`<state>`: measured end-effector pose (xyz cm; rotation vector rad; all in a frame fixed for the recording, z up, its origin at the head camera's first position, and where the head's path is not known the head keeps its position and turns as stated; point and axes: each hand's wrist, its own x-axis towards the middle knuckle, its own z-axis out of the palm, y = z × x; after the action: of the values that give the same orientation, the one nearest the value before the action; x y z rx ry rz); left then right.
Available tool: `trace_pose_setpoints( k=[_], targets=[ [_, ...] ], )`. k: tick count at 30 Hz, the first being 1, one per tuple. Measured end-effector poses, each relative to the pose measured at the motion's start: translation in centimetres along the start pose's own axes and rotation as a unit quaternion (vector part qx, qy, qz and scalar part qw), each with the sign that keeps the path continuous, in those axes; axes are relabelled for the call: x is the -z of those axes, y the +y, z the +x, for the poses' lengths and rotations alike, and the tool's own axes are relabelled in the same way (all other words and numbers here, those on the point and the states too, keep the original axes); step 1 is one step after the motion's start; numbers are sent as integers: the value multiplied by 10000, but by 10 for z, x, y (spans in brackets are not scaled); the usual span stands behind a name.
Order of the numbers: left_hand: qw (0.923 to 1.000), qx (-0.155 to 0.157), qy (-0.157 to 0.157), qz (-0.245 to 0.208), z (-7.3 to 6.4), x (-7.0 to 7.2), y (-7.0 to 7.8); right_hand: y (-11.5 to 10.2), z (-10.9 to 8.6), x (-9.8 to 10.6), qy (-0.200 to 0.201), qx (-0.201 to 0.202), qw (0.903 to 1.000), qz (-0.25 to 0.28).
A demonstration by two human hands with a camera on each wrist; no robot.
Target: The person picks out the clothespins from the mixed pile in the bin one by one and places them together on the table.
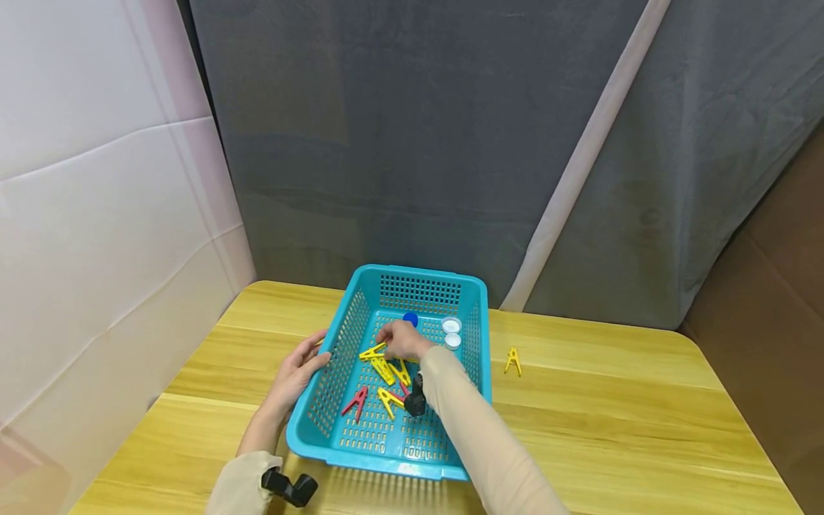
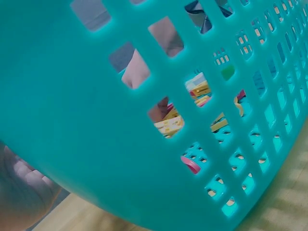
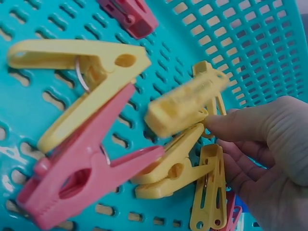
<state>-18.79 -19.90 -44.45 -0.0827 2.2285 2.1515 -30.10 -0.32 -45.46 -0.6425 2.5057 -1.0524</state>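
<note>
Right hand [image 1: 404,340] is down in the blue-green basket [image 1: 399,468], thumb tip up against a yellow clothespin [image 1: 372,352], fingers bent; can't tell if it's actually pinched. Left hand [image 1: 299,372] grips the basket's left rim, thumb over the top. That clothespin's plain yellow plastic with V-shaped arms, kinda blurry up close, sitting just left of the fingertips and touching distance from another yellow clothespin [image 1: 383,370]. Elbow room's tight there: left wall nearby, more clothespins on the near side, blue cap [image 1: 410,319] and white caps [image 1: 452,330] toward the far end. Bare holed floor shows at the near end. Lengthwise, it runs mostly sideways from the head view, tipped a bit up to the right, with the spread arms seemingly toward the fingers.
</note>
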Motion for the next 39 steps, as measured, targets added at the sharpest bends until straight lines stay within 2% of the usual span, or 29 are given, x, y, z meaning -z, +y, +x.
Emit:
trace_pose_setpoints(
  k=[4,10,18,23,31,39],
  targets=[
    [10000,-6,-11,31,1,0,0,-1,0,0,49,29,9996,-292],
    [10000,13,-6,47,2,-1,1,0,-1,2,56,28,9990,-442],
    [10000,-7,-2,65,5,-1,0,5,1,9,363,460,9955,-750],
    [10000,-45,-19,26,8,-2,-2,1,-3,20,550,454,9948,-726],
    [10000,-37,-4,47,9,-2,-2,-13,-19,44,694,229,9950,-687],
    [10000,-13,-1,89,9,1,-2,-23,-35,63,1112,127,9929,-404]
  ],
)
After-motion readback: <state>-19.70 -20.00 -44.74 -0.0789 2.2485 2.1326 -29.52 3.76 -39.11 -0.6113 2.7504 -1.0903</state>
